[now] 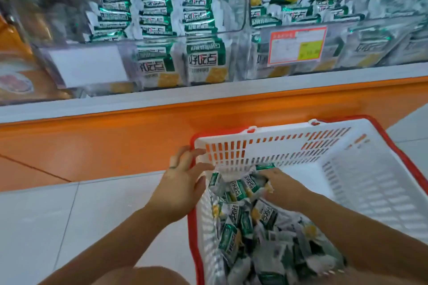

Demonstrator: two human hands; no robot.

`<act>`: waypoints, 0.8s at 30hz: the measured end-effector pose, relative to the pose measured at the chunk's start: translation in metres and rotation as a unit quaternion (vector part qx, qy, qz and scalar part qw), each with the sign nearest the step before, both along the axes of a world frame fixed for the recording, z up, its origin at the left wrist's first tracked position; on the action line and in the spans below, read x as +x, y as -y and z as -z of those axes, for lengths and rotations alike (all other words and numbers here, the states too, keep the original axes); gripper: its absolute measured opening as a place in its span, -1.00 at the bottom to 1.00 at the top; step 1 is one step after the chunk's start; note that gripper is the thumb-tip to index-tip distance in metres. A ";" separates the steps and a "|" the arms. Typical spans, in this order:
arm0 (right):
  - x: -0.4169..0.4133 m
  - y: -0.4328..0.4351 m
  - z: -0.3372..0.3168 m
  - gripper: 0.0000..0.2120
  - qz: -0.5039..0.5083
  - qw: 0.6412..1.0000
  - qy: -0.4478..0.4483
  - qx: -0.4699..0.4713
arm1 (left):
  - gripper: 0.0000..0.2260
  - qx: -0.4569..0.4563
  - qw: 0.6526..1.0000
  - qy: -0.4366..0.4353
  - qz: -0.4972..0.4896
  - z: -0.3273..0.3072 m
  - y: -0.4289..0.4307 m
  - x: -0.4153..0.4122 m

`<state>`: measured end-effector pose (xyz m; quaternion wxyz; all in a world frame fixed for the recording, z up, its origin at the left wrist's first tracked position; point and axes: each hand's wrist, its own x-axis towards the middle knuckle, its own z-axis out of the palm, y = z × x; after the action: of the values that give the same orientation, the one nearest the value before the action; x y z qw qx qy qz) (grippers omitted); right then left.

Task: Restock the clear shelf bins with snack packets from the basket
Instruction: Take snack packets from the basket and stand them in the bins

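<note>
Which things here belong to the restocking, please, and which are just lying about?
Job: basket, packets, bins, left hand holding the basket, right hand grabbing packets.
Lying about: price label, white card, floor.

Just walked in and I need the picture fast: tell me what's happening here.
A person is restocking a shop shelf. Their left hand grips a corner of the white basket, steadying it beside the shelf. The right hand is down in the snack packets piled in the basket, fingers curled round some of them. Nothing is lifted out yet. The clear bins above already hold many of the same green-and-white packets.
</note>
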<state>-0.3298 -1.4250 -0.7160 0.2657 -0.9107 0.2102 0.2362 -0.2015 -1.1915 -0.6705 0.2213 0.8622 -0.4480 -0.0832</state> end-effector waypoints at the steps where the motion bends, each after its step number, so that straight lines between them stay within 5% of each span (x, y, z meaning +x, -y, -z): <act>1: 0.002 0.002 0.008 -0.47 -0.008 0.999 0.007 -0.036 | -0.57 -0.006 1.000 -0.003 0.001 0.001 0.000 0.001; 5: 0.012 0.014 0.026 -0.63 -0.043 0.990 0.003 -0.135 | -0.63 -0.010 1.000 -0.019 0.003 0.004 -0.001 0.002; 13: 0.014 0.014 0.036 -0.74 -0.097 0.980 -0.035 -0.172 | -0.68 -0.027 0.999 -0.041 -0.011 0.009 -0.002 0.004; 24: 0.006 0.017 0.029 -0.46 -0.167 0.961 -0.069 -0.210 | -0.61 -0.002 0.999 -0.030 -0.010 0.002 -0.001 0.001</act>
<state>-0.3243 -1.4422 -0.7446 0.0106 -0.9496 0.1181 0.2901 -0.2009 -1.1900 -0.6721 0.2376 0.8630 -0.4331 -0.1062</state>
